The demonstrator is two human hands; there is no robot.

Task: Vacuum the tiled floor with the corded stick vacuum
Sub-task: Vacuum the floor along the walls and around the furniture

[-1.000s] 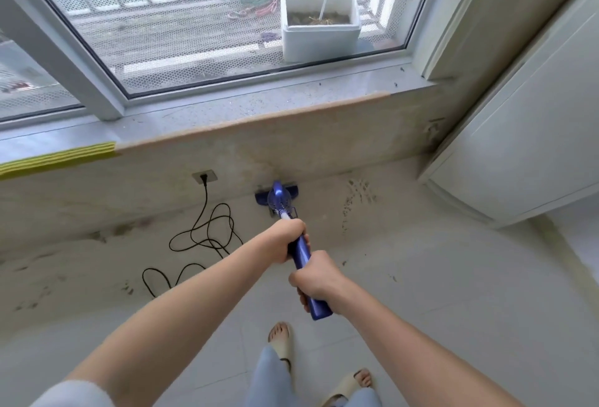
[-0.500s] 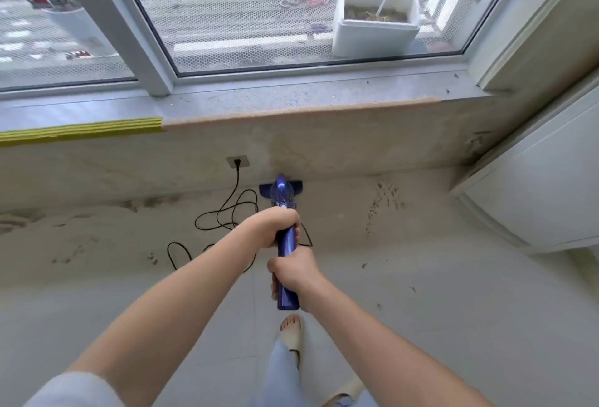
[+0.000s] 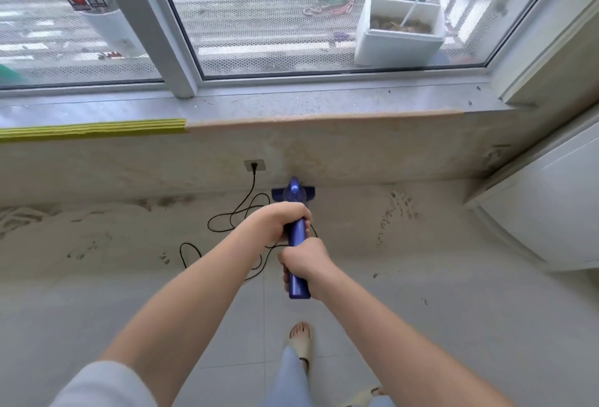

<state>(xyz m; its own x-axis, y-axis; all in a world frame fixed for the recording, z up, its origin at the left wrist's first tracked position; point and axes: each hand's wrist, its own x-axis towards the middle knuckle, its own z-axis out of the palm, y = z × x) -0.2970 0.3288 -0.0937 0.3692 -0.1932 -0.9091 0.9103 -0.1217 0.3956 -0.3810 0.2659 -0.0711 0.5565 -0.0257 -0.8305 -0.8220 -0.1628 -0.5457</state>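
A blue stick vacuum runs from my hands down to its floor head, which sits against the foot of the low wall under the window. My left hand grips the upper part of the blue handle. Just below it, my right hand grips the handle's lower part. A black cord loops over the dusty tiled floor left of the vacuum and is plugged into a wall socket.
A white cabinet stands at the right. Dark dirt specks lie right of the vacuum head. A stone sill with a yellow strip runs under the window. My sandalled foot stands behind the handle.
The view has swung left, so the window, cabinet and socket have shifted right in the frame. The handle has turned more upright in my hands. Both hands keep their grip.
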